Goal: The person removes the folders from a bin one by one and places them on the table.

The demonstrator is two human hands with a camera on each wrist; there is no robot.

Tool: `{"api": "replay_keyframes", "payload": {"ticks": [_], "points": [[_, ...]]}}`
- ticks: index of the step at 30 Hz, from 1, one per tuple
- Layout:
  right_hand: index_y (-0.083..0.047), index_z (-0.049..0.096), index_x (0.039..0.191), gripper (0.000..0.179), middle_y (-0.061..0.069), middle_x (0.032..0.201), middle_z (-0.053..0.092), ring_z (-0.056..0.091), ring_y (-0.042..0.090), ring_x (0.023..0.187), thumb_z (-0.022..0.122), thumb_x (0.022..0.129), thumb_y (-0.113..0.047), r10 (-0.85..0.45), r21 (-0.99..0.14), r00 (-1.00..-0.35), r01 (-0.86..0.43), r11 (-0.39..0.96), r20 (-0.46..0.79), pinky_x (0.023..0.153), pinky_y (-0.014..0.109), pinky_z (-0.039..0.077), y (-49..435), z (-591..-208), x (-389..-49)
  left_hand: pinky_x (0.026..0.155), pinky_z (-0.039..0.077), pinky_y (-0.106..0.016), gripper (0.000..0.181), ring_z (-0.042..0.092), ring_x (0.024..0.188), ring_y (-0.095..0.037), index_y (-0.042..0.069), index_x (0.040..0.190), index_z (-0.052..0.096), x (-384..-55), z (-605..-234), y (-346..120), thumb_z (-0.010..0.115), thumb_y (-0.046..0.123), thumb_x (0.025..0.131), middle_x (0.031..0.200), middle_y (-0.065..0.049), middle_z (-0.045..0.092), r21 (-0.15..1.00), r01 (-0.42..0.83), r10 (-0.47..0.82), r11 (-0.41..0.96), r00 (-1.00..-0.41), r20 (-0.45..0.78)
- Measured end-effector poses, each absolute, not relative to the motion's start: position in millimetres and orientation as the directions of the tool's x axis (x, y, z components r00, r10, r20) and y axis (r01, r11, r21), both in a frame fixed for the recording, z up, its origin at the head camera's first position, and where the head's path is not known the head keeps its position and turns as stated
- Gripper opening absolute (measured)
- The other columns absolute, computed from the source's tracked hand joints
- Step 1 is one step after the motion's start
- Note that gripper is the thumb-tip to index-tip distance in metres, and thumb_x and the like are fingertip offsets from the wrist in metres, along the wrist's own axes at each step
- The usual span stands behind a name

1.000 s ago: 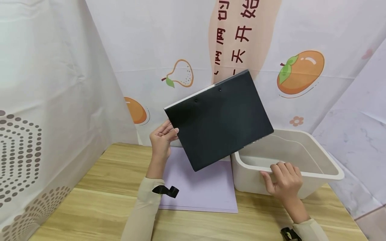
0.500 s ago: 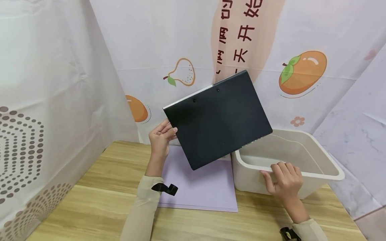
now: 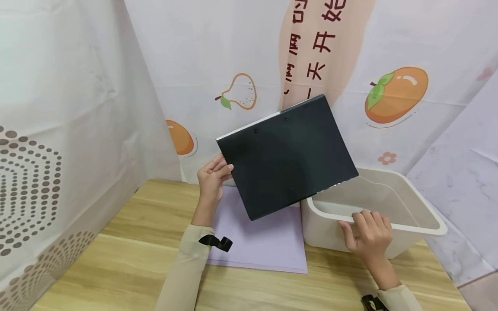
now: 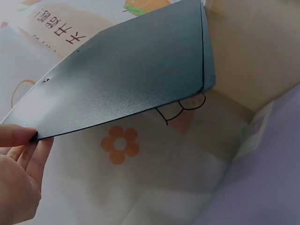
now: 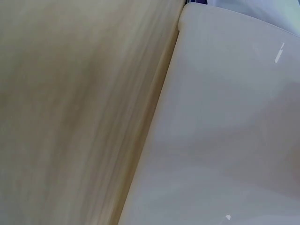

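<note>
A thin black file folder [image 3: 292, 155] is held up in the air, tilted, with two small rivets near its upper edge. My left hand [image 3: 210, 181] pinches its left edge between thumb and fingers. In the left wrist view the folder [image 4: 126, 70] extends away from the hand [image 4: 21, 178], its layers slightly parted at the far end. My right hand [image 3: 371, 237] grips the front rim of a white plastic bin [image 3: 323, 231], fingers over the rim and thumb outside. The right wrist view shows the bin's wall [image 5: 211, 117], with little of the hand.
Flat lavender folders [image 3: 264, 246] lie on the wooden table [image 3: 128, 259] beneath the raised folder, left of the bin. A white printed curtain [image 3: 186, 52] hangs behind and along the left side.
The head view has shifted slightly. Both hands keep their holds, and the black folder stays raised at nearly the same tilt.
</note>
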State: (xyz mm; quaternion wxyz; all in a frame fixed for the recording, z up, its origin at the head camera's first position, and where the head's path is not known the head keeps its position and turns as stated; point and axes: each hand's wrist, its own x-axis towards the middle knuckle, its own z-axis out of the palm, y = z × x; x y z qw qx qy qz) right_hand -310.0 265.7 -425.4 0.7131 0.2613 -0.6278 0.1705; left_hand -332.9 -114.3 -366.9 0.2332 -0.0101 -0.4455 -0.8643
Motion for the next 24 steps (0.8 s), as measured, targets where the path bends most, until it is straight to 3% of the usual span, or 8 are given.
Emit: {"api": "replay_keyframes", "payload": {"ticks": [11, 24], "points": [[0.001, 0.050, 0.062, 0.069, 0.016, 0.055, 0.048, 0.037, 0.038, 0.048, 0.051, 0.100, -0.056, -0.083, 0.151, 0.144, -0.574, 0.805, 0.986, 0.051, 0.047, 0.023, 266, -424, -309, 0.052, 0.058, -0.020, 0.054, 0.071, 0.063, -0.005, -0.014, 0.135, 0.057, -334, -367, -131, 0.066, -0.022, 0.082, 0.082, 0.006, 0.077, 0.795, 0.428, -0.428, -0.431, -0.872, 0.238], [0.000, 0.050, 0.061, 0.070, 0.016, 0.054, 0.048, 0.038, 0.038, 0.048, 0.051, 0.100, -0.057, -0.079, 0.148, 0.143, -0.576, 0.804, 0.987, 0.051, 0.049, 0.024, 267, -426, -311, 0.048, 0.056, -0.020, 0.056, 0.071, 0.060, -0.005, -0.017, 0.135, 0.054, -334, -365, -153, 0.063, -0.027, 0.081, 0.078, 0.005, 0.076, 0.771, 0.454, -0.505, -0.447, -0.839, 0.201]]}}
